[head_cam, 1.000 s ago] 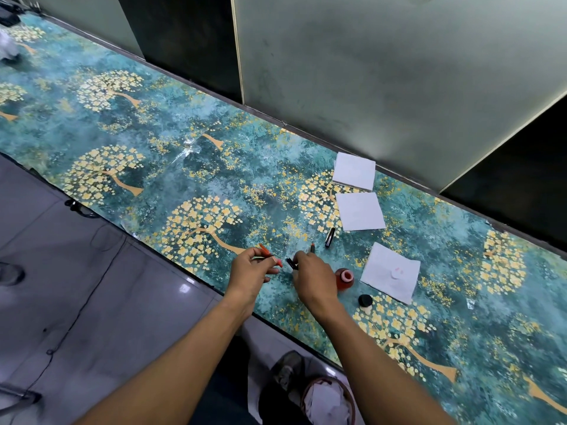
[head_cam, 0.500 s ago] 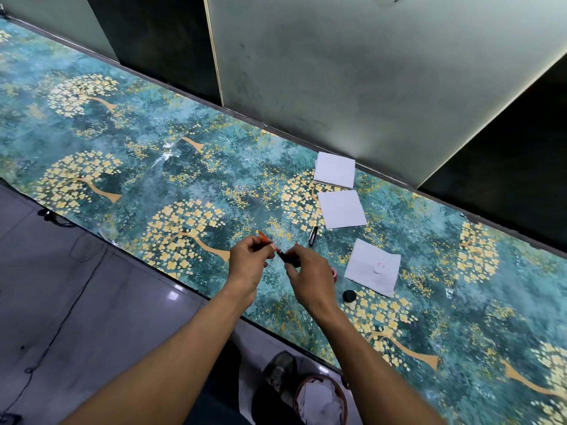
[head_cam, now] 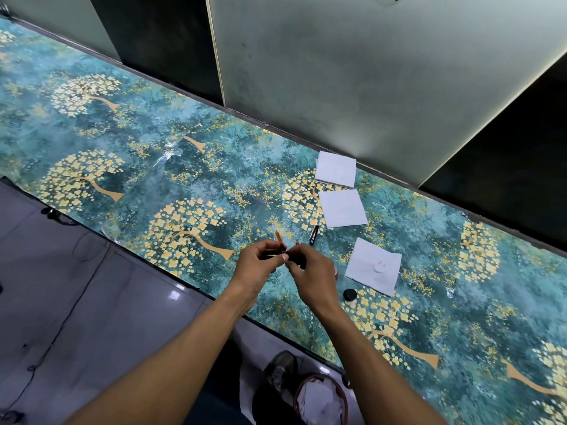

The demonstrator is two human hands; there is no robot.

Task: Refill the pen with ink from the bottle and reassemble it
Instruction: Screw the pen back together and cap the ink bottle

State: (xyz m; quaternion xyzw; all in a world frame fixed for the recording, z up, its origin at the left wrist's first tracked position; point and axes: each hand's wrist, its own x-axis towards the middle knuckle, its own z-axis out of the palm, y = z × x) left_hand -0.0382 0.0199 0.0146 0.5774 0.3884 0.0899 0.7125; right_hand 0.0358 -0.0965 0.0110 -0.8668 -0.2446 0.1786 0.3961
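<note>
My left hand [head_cam: 257,265] pinches the orange pen part [head_cam: 278,238], whose tip sticks up above the fingers. My right hand [head_cam: 311,273] pinches a dark pen section [head_cam: 294,252] and holds it against the orange part, just above the table's front edge. The red ink bottle [head_cam: 336,273] is mostly hidden behind my right hand. Its black cap [head_cam: 349,294] lies on the table to the right. A black pen piece [head_cam: 313,234] lies beyond my hands.
Three white paper squares lie on the teal patterned table [head_cam: 153,167]: one by the wall [head_cam: 336,169], one in the middle [head_cam: 342,207], and one with pink stains [head_cam: 372,266]. A bin with paper [head_cam: 320,400] stands on the floor below the table edge.
Both hands have lifted from the table and come together. The dark section in my right hand now meets the orange part in my left. The bottle has slipped behind my right hand.
</note>
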